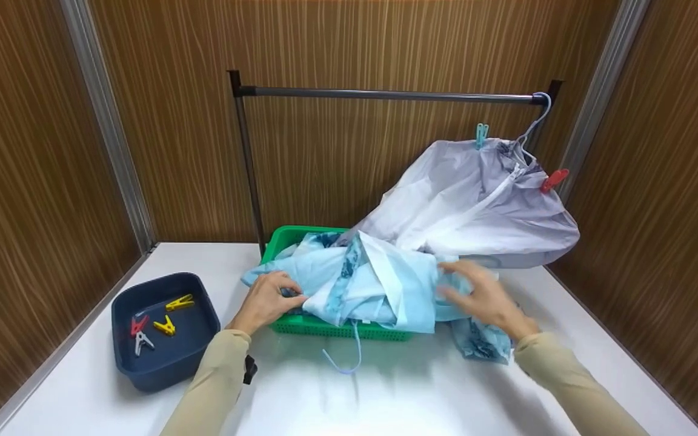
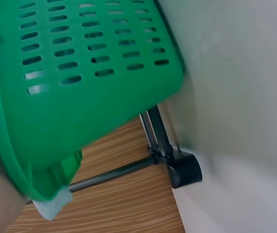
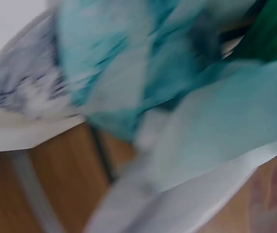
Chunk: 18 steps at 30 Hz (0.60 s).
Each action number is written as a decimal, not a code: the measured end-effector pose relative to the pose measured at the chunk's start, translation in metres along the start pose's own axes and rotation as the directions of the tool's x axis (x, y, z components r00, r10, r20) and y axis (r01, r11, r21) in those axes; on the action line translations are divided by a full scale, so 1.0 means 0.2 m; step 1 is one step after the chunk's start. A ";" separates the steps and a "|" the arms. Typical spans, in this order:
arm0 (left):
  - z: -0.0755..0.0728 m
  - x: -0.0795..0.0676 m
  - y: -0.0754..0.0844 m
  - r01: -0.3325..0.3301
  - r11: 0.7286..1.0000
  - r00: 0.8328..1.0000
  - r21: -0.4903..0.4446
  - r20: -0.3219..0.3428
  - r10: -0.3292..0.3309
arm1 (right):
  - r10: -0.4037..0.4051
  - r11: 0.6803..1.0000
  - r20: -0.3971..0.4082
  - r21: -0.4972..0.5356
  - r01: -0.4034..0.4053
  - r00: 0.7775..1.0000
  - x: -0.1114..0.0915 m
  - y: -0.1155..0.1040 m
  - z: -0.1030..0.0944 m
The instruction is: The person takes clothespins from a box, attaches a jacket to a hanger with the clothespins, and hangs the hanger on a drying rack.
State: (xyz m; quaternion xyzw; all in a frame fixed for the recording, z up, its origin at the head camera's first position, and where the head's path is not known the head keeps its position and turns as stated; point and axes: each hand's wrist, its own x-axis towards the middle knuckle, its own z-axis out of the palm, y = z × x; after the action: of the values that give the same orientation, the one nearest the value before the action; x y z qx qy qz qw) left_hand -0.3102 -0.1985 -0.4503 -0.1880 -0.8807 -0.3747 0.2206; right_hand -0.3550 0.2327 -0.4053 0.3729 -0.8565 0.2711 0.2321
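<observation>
A light blue garment (image 1: 409, 272) with a patterned band and a pale strip lies bunched over a green basket (image 1: 343, 330). From under its near edge a hanger (image 1: 358, 354) pokes out, only its hook showing. My left hand (image 1: 267, 300) pinches the garment's left edge between thumb and fingers, over the basket's rim. At the garment's right side, my right hand (image 1: 482, 293) is blurred, its fingers spread and apart from each other. The left wrist view shows mostly the basket's slotted side (image 2: 95, 63); the right wrist view shows blurred blue cloth (image 3: 226, 121).
A dark rack (image 1: 385, 94) stands behind. At its right end hangs a white-grey garment (image 1: 476, 200) with a blue clothespin (image 1: 481, 135) and a red clothespin (image 1: 555, 180). A navy tub (image 1: 185, 363) at left holds several clothespins. Patterned cloth (image 1: 482, 342) trails onto the table at right.
</observation>
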 end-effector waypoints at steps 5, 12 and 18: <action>0.00 0.03 0.03 0.008 1.000 1.000 -0.026 0.023 -0.008 | -0.035 0.994 0.154 -0.096 0.051 0.988 0.02 -0.14 0.09; -0.04 0.09 0.08 -0.039 0.998 0.999 -0.039 -0.012 0.038 | 0.144 0.986 -0.044 0.086 -0.140 0.989 0.20 -0.25 0.11; -0.10 0.19 0.16 -0.012 1.000 0.998 -0.017 -0.060 0.011 | 0.389 0.902 -0.113 0.249 -0.353 0.914 0.43 -0.33 0.04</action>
State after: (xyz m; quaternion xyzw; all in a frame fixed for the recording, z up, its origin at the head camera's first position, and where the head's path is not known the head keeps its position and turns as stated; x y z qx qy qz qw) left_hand -0.3200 -0.1857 -0.3993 -0.1838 -0.8692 -0.3867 0.2475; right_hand -0.3583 0.1446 -0.3406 0.2030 -0.8546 0.4338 0.2006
